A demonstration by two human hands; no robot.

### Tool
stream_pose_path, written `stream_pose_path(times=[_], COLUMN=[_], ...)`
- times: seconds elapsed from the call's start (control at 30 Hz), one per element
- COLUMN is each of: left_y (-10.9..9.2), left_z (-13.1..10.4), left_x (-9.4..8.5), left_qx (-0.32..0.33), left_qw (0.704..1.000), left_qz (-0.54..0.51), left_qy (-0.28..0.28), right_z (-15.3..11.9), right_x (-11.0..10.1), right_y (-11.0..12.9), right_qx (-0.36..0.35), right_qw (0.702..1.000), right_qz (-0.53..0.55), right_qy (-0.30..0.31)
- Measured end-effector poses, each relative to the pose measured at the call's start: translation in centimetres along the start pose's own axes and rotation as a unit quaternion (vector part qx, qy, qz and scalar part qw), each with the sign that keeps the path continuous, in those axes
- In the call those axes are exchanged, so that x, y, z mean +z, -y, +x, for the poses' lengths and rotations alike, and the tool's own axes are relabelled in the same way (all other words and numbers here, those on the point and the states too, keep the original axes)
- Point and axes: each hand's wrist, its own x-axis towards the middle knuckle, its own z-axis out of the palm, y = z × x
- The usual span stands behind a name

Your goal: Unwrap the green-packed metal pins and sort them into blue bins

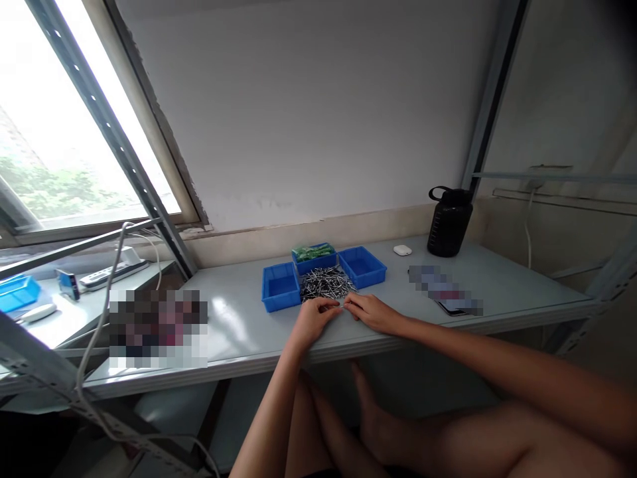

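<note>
Near the front edge of the table, my left hand [316, 321] and my right hand [369, 312] meet with their fingertips almost touching. Each is closed in a pinch; whatever lies between the fingers is too small to make out. Just beyond them is a heaped pile of thin metal pins [326, 284], silver and dark, like small nails or rivets. Three blue bins surround the pile: a left bin [280, 300], a right bin [371, 275] and a back bin [316, 267]. Green packets [312, 252] fill the back one. The left and right bins show bare floors.
A black water bottle [450, 224] stands at the back right, with a white earphone case [402, 250] beside it. A blurred phone-like object [445, 292] lies on the right. At left are a pixelated area, a power strip [119, 269] and a hanging cable [102, 332].
</note>
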Motion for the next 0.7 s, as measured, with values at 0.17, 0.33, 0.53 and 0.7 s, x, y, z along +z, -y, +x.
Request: stream_pose_path(times=[0.17, 0.33, 0.53, 0.7], left_y=[-0.3, -0.7, -0.6, 0.1], left_z=[-0.2, -0.2, 0.8, 1.3], left_x=[0.2, -0.3, -6.5, -8.5], left_qx=[0.010, 0.007, -0.030, -0.068], left_qw=[0.999, 0.995, 0.941, 0.887], left_qz=[0.004, 0.019, 0.210, 0.409], left_qy=[-0.038, -0.097, -0.262, -0.201], right_z=[0.1, 0.1, 0.0, -0.1], right_x=[-0.2, -0.2, -0.2, -0.2], right_y=[0.3, 0.0, 0.0, 0.4], right_qx=[0.031, 0.031, 0.027, 0.004], right_qw=[0.998, 0.998, 1.000, 1.000], right_qz=[0.045, 0.056, 0.015, -0.022], right_qy=[-0.031, -0.026, 0.006, 0.015])
